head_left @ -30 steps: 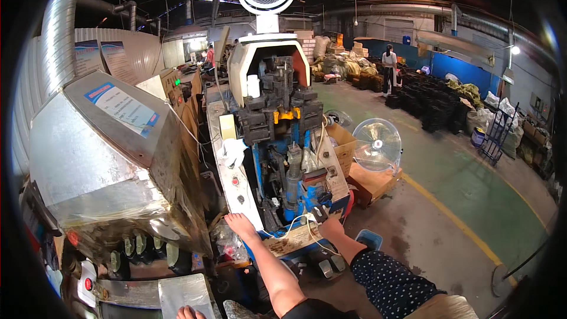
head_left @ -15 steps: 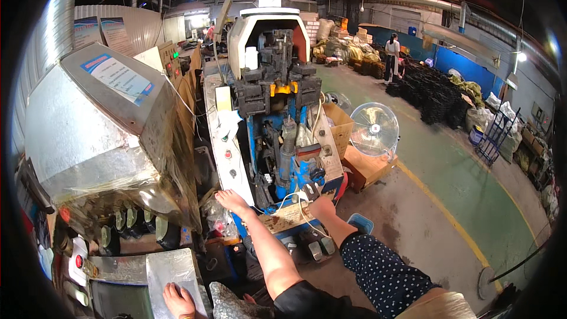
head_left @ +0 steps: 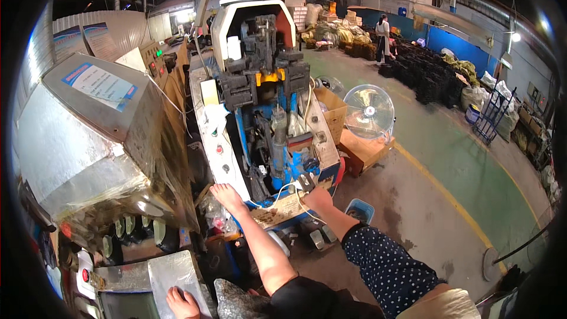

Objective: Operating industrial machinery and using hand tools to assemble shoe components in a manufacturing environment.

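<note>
Right of the machine (head_left: 279,127), the floor (head_left: 401,212) holds a blue tub (head_left: 370,215); the left hand (head_left: 231,198) has fingers extended, the right hand's (head_left: 319,199) I cannot tell.

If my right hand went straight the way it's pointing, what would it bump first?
Your right hand would probably bump the small dark box just ahead; they may even be touching, as depth is hard to judge.

Before us, in the middle, the machine (head_left: 279,124) | at our left, the hood (head_left: 77,136) | right of the machine, the fan (head_left: 369,111), with the carton (head_left: 333,125) between them | on the floor, the basin (head_left: 370,214), and left of it the pedals (head_left: 318,239) | farther right, the trolley (head_left: 494,112) before the sacks (head_left: 507,129)
</note>
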The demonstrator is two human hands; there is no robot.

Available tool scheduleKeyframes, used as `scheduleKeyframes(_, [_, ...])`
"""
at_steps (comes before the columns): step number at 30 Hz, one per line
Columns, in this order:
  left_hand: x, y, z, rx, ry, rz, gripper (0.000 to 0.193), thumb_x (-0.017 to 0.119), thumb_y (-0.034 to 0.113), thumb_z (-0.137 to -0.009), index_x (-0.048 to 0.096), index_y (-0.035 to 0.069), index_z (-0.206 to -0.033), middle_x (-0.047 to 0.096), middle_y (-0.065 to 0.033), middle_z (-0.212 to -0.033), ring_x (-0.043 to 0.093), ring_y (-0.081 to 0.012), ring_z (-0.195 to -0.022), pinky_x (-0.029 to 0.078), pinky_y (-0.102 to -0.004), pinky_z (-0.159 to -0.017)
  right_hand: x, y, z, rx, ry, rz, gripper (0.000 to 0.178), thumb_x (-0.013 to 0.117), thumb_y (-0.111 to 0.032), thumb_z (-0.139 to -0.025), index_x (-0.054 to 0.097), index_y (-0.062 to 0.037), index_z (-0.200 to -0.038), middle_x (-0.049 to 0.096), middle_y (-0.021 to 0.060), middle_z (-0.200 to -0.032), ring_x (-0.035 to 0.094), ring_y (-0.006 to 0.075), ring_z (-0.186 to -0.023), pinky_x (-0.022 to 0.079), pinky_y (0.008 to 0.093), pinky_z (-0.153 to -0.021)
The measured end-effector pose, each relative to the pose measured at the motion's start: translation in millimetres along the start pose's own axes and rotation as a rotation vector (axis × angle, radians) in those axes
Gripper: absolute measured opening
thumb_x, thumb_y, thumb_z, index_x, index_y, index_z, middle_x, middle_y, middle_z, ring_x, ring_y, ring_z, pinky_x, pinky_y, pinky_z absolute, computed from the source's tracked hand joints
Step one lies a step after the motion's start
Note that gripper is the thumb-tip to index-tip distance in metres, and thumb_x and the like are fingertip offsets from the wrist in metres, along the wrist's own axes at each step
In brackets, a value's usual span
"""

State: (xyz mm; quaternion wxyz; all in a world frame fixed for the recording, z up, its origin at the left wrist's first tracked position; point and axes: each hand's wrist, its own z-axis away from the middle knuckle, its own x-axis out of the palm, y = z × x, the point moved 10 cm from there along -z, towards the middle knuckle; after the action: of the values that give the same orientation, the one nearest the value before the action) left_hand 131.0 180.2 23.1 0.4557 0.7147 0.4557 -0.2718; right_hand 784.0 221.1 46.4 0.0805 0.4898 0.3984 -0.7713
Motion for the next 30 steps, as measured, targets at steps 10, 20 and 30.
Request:
scheduleKeyframes(10, [-1,-10,-3,-0.028,0.024,-0.079,0.041,0.056,0.02,-0.086,0.055,-0.007,-0.116,0.054,-0.0274,-0.124,0.049,-0.0451,-0.113,0.039,-0.0505,-0.101,-6,-7,6,-0.024,0.077,0.056,0.034,0.06,-0.026,-0.077,0.073,-0.0008,-0.097,0.069,0.023,-0.105,0.067,0.0386,-0.099,0.054,0.0446,-0.084])
scheduleKeyframes(20, [12,-19,2,-0.071,-0.085,0.051,0.049,0.051,0.033,-0.095,0.053,-0.004,-0.127,0.054,-0.03,-0.125,0.051,-0.0473,-0.116,0.039,-0.0503,-0.103,4,-2,4,-0.007,-0.032,0.015,0.032,0.059,-0.022,-0.076,0.073,0.0002,-0.093,0.07,0.0223,-0.1,0.067,0.0376,-0.098,0.054,0.0437,-0.084])
scheduleKeyframes(30, [29,-35,7,-0.182,-0.157,0.042,0.057,0.045,0.038,-0.098,0.046,-0.003,-0.137,0.042,-0.0287,-0.143,0.039,-0.0443,-0.133,0.028,-0.0491,-0.114,2,0,7,-0.022,-0.064,0.019,0.034,0.057,-0.023,-0.077,0.073,-0.0008,-0.098,0.069,0.0223,-0.105,0.067,0.0384,-0.1,0.053,0.0451,-0.086])
